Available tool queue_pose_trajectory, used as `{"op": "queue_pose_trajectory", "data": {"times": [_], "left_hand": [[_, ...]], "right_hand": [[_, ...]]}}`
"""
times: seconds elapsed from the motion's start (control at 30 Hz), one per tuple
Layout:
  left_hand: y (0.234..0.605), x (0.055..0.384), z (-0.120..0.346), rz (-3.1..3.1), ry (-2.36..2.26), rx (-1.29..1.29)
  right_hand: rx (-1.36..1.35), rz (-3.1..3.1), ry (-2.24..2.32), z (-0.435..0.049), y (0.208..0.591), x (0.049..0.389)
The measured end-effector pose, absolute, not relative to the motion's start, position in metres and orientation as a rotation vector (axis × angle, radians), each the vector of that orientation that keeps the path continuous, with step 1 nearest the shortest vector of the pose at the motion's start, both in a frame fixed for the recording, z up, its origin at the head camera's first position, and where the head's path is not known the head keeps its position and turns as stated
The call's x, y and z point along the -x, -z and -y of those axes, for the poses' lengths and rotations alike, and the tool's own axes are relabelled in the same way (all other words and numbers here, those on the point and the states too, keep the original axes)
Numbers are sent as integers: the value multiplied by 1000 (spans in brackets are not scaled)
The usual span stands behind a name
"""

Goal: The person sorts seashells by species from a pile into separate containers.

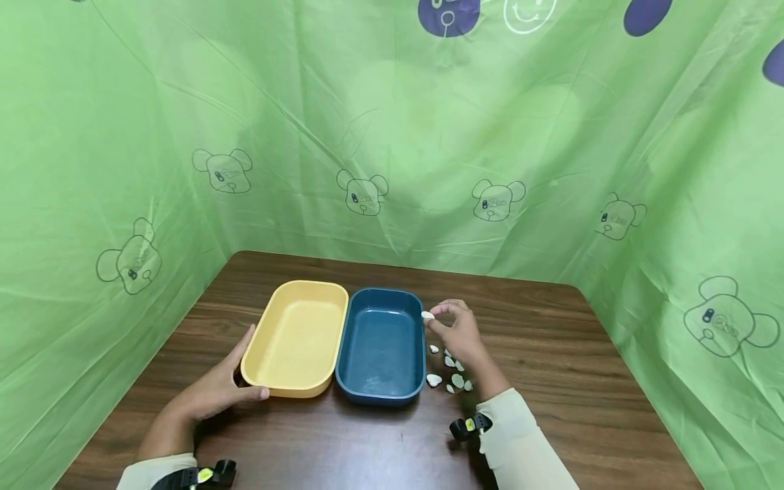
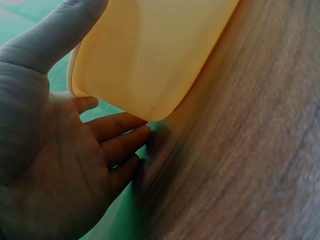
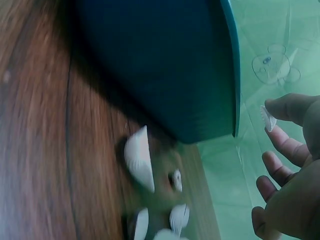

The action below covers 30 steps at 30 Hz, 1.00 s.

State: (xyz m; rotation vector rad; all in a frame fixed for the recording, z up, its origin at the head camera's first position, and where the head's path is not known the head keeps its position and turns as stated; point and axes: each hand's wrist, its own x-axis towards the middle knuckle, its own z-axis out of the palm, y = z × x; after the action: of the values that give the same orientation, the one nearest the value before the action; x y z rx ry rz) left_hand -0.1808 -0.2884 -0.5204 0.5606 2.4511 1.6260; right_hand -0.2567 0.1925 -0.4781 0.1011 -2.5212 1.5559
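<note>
A small white ridged seashell is pinched between the thumb and index finger of my right hand, just past the right rim of the dark blue tray. The other fingers of that hand are loosely bent. My left hand holds the near left corner of the yellow tray, thumb along the near wall and fingers along the left side. Its palm stands a little away from the wall. More white shells lie on the table right of the blue tray, below my right hand.
Both trays sit side by side on a dark wooden table, and no shells show inside them. Green curtains with bear drawings rise behind the table and on both sides. Each wrist wears a small black camera.
</note>
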Motion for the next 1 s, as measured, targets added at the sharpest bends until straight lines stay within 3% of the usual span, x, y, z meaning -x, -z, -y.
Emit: {"op": "queue_pose_trajectory", "data": {"times": [0.47,1.0], "left_hand": [[518,179,288,-2476,-1596,-553],[514,179,287,-2485,-1577,-543]], "right_hand": [[-125,2586,-1561,-164,473,259],[-102,2560,-1612,-176,472,255]]}}
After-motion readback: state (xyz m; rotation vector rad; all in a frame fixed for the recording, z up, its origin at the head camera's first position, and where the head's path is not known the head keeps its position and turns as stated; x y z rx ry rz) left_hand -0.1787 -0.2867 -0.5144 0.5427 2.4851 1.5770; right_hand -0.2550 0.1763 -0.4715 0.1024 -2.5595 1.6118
